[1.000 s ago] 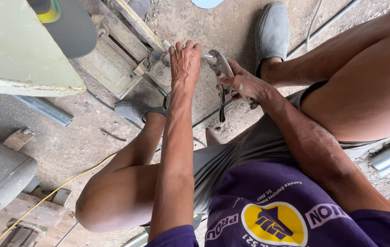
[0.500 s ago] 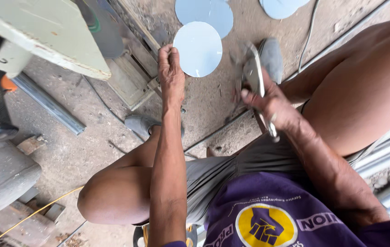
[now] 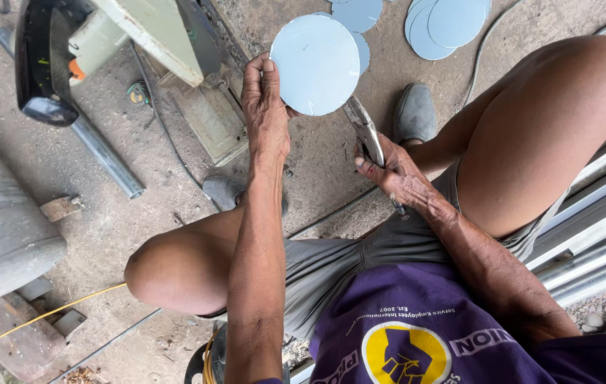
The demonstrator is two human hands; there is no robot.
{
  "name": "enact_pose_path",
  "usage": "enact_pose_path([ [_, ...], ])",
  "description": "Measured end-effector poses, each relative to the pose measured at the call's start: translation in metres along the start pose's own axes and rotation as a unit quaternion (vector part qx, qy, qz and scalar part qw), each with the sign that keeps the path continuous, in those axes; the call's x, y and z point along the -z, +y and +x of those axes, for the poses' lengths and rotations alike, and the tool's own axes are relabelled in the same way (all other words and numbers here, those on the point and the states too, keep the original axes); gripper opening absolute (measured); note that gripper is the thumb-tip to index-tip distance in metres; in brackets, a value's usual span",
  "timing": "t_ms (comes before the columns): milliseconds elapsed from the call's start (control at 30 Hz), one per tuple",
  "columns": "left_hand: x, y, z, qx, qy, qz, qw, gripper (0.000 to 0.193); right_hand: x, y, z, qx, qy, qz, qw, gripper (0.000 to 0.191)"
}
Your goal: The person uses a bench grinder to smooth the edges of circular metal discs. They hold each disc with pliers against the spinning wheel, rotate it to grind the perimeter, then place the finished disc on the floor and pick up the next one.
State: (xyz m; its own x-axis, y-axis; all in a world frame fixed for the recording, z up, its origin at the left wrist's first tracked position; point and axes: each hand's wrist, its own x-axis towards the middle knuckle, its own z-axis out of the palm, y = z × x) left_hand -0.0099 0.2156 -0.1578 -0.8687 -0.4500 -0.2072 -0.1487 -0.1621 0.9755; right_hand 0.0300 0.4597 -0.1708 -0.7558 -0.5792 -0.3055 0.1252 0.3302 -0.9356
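**Figure: Seated grip on a round metal disc and locking pliers, seen from above**

Your left hand (image 3: 266,107) is raised in front of you with its fingers (image 3: 269,75) closed on the left edge of a pale blue-grey round metal disc (image 3: 315,64), holding it up above the concrete floor (image 3: 104,206) with its flat face turned toward you. Your right hand (image 3: 395,174) sits just below and to the right of the disc, fingers wrapped shut around the handles of a pair of locking pliers (image 3: 363,131). The pliers' head points up toward the disc's lower edge and lies very near it; whether it touches the metal cannot be told from this view.

You are seated low with both knees bent and spread, one grey shoe (image 3: 415,112) beyond your right hand and the other shoe (image 3: 226,190) beneath your left forearm. More discs of the same colour (image 3: 445,25) lie on the floor beyond the one you hold, some overlapping in a loose pile. A pale green machine (image 3: 161,35) stands to the upper left, with a grey metal tube (image 3: 107,156) lying on the floor beside it. A yellow cable (image 3: 40,316) crosses the floor at lower left, and long metal pipes and channels (image 3: 594,235) lie at the right, past your right knee.
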Motion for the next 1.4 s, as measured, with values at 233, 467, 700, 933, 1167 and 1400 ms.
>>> enact_pose_path([
  [233, 0.012, 0.003, -0.011, -0.022, -0.002, 0.024, 0.999, 0.036, -0.002, -0.007, -0.008, 0.061, 0.02, -0.051, 0.997, 0.026],
  [467, 0.007, 0.0, -0.021, -0.047, -0.072, -0.008, 0.996, 0.039, -0.003, -0.007, -0.01, 0.112, 0.025, -0.105, 0.988, 0.029],
  [700, 0.004, 0.008, -0.026, 0.021, -0.042, -0.005, 0.999, 0.042, -0.003, -0.006, -0.01, 0.11, 0.023, -0.1, 0.989, 0.032],
  [933, 0.005, 0.005, -0.027, 0.019, -0.048, 0.01, 0.999, 0.042, -0.004, -0.004, -0.006, 0.124, 0.031, -0.111, 0.985, 0.037],
  [1167, 0.002, 0.003, -0.028, 0.009, -0.056, -0.018, 0.998, 0.04, -0.009, -0.008, -0.004, 0.114, 0.054, -0.119, 0.985, 0.049],
  [1400, 0.002, 0.009, -0.025, 0.006, -0.037, 0.025, 0.999, 0.04, -0.01, -0.015, -0.001, 0.112, 0.07, -0.156, 0.979, 0.033],
])
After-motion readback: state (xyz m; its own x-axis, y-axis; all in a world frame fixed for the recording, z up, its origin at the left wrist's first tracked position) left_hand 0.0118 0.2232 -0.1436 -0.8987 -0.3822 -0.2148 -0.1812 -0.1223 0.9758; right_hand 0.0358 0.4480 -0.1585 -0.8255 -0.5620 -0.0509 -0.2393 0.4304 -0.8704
